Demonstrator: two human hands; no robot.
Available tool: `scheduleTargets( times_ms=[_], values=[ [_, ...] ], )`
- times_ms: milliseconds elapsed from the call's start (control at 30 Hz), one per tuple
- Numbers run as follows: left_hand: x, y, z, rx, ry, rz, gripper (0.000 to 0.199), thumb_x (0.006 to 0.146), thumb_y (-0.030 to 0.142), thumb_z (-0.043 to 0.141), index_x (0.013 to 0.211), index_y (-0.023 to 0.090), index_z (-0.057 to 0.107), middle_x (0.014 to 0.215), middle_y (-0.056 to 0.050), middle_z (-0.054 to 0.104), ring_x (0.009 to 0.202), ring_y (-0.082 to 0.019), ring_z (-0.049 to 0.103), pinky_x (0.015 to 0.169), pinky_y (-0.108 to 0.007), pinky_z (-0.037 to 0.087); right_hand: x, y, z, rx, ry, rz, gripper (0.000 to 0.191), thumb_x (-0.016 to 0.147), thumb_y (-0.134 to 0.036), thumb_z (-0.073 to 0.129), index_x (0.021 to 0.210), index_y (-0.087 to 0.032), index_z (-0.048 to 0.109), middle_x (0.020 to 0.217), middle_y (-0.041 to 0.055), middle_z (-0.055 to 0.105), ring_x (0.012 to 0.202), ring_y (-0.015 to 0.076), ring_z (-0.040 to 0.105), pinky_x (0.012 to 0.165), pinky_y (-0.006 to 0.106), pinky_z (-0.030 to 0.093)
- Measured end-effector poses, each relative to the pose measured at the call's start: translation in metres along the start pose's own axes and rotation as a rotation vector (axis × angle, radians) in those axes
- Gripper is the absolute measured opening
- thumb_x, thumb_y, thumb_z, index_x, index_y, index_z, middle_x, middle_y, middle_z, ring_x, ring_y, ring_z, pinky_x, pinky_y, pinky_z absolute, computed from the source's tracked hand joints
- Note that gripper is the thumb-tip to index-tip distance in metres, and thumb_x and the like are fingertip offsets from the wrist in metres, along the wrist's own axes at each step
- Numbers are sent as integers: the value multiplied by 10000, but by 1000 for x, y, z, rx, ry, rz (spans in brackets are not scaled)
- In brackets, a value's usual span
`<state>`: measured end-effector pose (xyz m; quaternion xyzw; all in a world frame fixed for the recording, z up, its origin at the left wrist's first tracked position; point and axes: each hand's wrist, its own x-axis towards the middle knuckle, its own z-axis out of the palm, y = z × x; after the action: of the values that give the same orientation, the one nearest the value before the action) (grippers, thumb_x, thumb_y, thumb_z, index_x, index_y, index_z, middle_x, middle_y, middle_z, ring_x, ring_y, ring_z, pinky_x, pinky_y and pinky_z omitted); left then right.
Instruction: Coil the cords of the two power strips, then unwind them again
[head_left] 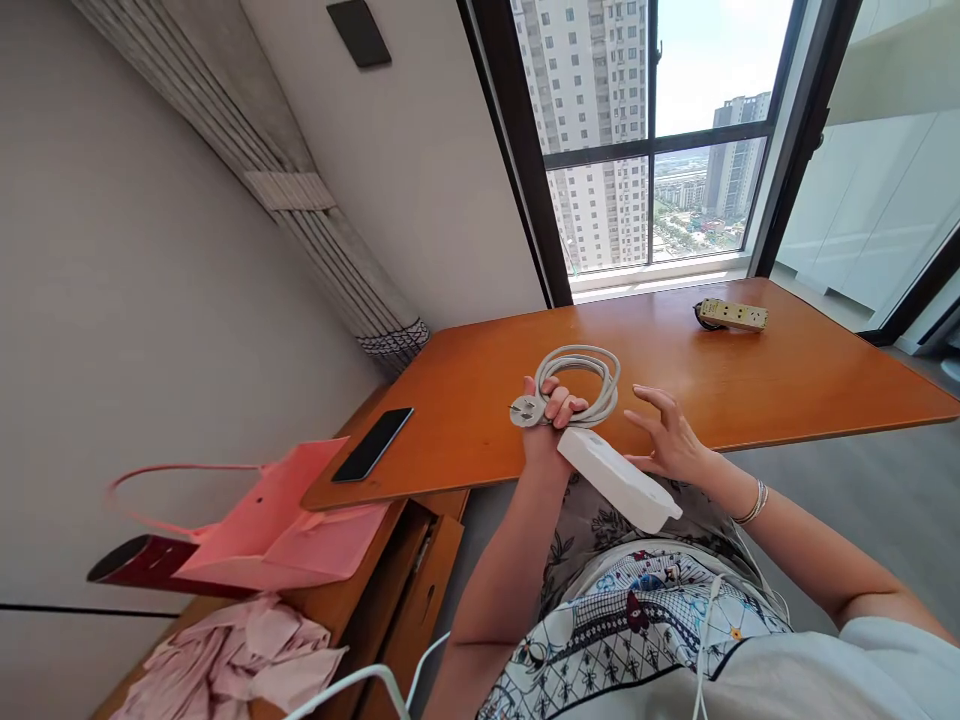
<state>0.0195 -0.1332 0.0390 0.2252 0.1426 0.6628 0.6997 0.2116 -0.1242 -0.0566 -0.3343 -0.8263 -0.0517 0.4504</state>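
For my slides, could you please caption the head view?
Left hand holding a coiled cable and plug; open right hand beside a white oblong block.

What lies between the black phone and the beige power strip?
In the head view, the coiled cable, held in the left hand over the tabletop.

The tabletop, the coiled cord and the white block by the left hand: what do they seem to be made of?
The tabletop looks like varnished wood or veneer: orange-brown, with a soft sheen. The coiled cord seems sheathed in matt pale-grey plastic or rubber, bending in smooth loops. The white block is probably hard moulded plastic: smooth, rounded edges.
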Motion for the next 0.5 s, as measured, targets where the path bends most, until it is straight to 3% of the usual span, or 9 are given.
scheduleTargets(
  times_ms=[100,200,333,500],
  values=[
    [5,-4,-4,33,36,12,453,1021,546,444,718,211,413,456,111,295,389,-60,285,632,-209,467,-4,-10,-1,-4,-104,-171,398,922,-490,603,1281,-318,618,1319,92,596,1300,255,542,1166,544,355],
    [6,-8,-5,101,42,-5,479,993,590,472,693,221,418,443,93,310,486,-97,424,724,-239,492,3,-19,-7,60,-148,-189,457,928,-560,570,1298,-301,642,1165,72,693,1173,236,616,1181,532,307],
    [2,-10,-3,136,-12,-70,491,962,605,527,663,228,425,415,75,265,573,-139,457,731,-267,480,8,-24,-9,106,-136,-14,632,731,-779,630,1179,-346,736,1051,71,683,1218,329,559,1185,590,253],
    [-3,-14,2,117,-78,-131,525,957,607,526,613,223,430,390,74,188,510,-135,324,683,-289,465,8,-31,3,143,22,242,554,735,-769,587,1007,-316,755,1319,114,529,1444,417,313,1175,630,277]
  ],
)
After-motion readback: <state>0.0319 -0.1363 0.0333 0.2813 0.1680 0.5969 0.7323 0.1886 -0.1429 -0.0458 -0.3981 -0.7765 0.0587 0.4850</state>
